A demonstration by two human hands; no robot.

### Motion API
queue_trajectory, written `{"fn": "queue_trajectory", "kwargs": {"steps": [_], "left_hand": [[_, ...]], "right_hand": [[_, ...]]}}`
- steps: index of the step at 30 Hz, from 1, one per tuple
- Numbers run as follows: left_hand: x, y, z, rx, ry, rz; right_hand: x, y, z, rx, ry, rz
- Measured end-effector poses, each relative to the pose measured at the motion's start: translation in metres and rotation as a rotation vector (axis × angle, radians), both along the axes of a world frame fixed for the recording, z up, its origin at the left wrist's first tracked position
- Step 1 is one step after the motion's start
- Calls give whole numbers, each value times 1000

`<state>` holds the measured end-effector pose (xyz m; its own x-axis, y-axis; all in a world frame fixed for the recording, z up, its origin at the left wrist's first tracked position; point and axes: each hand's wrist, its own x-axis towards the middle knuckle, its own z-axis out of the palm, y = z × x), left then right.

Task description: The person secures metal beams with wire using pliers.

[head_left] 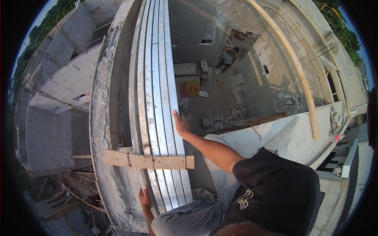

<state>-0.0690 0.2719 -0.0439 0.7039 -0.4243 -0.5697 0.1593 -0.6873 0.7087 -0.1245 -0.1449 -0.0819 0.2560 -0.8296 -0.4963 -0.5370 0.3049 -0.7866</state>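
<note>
Several long silvery metal profiles [161,78] lie side by side, running away from me beside a rough concrete wall top [104,90]. A short wooden board [157,161] crosses over them. My right hand [182,126] rests on the right edge of the profiles beyond the board, fingers extended and gripping nothing. Nearer to me, my left hand [145,198] is at the left side of the profiles, by the concrete. Its fingers point up and apart, with nothing seen in them; my knee hides part of that forearm.
Right of the profiles is a deep drop to a floor with rubble [224,122], where another person [227,59] stands. A wooden pole [295,67] slants across the right side. A pale concrete ledge [267,135] lies beside me. Unfinished block walls [59,126] stand lower left.
</note>
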Motion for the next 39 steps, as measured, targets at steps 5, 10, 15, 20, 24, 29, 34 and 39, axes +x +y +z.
{"fn": "queue_trajectory", "kwargs": {"steps": [5, 10, 15, 20, 24, 29, 34, 39], "left_hand": [[21, 23, 13, 5, 334, 56], [57, -25, 15, -28, 345, -7], [61, -68, 25, 30, 202, -77], [47, -43, 6, -98, 138, -30], [27, -80, 45, -4, 0, -12], [25, -40, 6, 0, -63, -73], [16, -30, 26, -121, 32, 15], [6, -14, -18, 71, 67, 61]], "right_hand": [[15, 18, 1, 71, -41, 34], [8, -5, 15, 32, -228, -54], [4, 5, 7, 18, -139, -17], [15, -6, 26, 105, -251, -15], [-9, -17, 7, 187, -111, -32], [-13, 1, 1, 199, -76, -34], [-18, 27, 20, 122, -104, -50], [-35, 22, -20, 7, -109, -86]]}}
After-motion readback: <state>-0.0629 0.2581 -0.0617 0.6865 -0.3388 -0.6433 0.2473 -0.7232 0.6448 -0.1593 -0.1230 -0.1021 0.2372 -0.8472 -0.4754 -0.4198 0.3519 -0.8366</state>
